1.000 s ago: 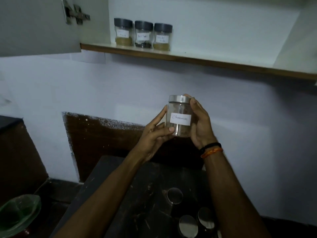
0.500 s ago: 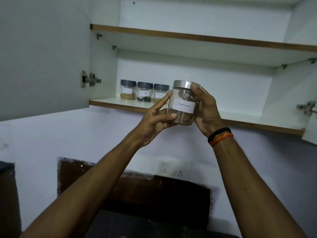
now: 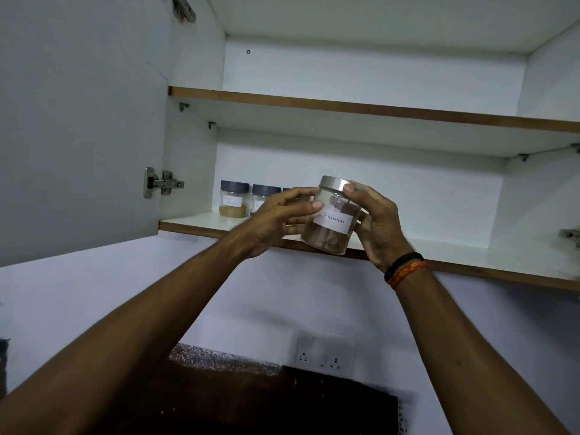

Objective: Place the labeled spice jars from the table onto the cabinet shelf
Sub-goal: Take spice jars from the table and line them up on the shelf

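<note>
Head view: I hold the jar (image 3: 332, 219) in both hands, tipped a bit, at the near edge of the low shelf (image 3: 201, 223). My left hand (image 3: 276, 222) and right hand (image 3: 378, 224) press its sides. More jars (image 3: 233, 199) stand far left.

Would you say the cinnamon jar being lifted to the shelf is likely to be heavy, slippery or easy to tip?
The cinnamon jar is only partly filled, so probably light. Its smooth clear wall may be slippery, which could be why the left hand and right hand both hold it. It looks squat, so unlikely to tip.
</note>
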Demonstrator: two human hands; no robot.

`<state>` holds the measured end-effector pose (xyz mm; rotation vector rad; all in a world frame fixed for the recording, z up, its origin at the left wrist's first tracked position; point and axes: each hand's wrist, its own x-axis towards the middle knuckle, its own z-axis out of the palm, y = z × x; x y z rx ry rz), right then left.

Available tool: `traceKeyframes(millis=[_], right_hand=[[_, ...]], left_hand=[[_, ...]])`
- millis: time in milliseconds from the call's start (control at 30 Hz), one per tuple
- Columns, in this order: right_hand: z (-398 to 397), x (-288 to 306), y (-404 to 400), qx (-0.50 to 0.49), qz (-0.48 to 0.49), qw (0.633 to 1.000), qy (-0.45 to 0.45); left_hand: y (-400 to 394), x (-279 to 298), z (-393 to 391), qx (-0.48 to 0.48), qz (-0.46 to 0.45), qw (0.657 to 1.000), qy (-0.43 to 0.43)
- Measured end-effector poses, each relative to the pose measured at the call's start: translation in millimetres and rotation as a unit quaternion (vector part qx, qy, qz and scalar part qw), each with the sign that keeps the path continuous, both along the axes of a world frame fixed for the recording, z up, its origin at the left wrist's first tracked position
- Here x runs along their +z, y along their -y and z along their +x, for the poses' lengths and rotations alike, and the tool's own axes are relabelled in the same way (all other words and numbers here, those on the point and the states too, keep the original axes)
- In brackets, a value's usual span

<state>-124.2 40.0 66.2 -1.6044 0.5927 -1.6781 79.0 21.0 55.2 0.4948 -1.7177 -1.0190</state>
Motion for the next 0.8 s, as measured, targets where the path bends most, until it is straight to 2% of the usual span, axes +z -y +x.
traceKeyframes(millis=[267, 567, 633, 667, 700, 767, 800], right_hand=[[-2.5, 4.0, 24.4, 0.003, -0.006, 1.000, -0.029], [-9.4, 11.0, 55.2, -0.007, -0.018, 0.998, -0.068], [-15.4, 7.6, 63.3, -0.066, -0.013, 0.995, -0.071], [-19.0, 4.1, 68.0, -0.141, -0.022, 0.985, -0.097], [-23.3, -0.4, 74.0, -0.239, -0.045, 0.958, -0.152], [-32.9, -15.4, 83.1, -0.406, -0.086, 0.856, -0.308], [-36.7, -24.0, 85.8, -0.442, -0.081, 0.814, -0.367]], left_hand=[[20.6, 44.0, -8.8, 0.087, -0.058, 0.985, 0.138], [54.4, 76.6, -16.7, 0.110, -0.064, 0.972, 0.198], [62.6, 85.4, -16.6, 0.122, -0.059, 0.968, 0.210], [66.5, 89.5, -16.8, 0.131, -0.054, 0.967, 0.212], [71.2, 93.6, -16.9, 0.138, -0.046, 0.967, 0.211], [79.9, 99.5, -17.8, 0.148, -0.034, 0.965, 0.215], [83.6, 101.0, -18.4, 0.151, -0.032, 0.963, 0.221]])
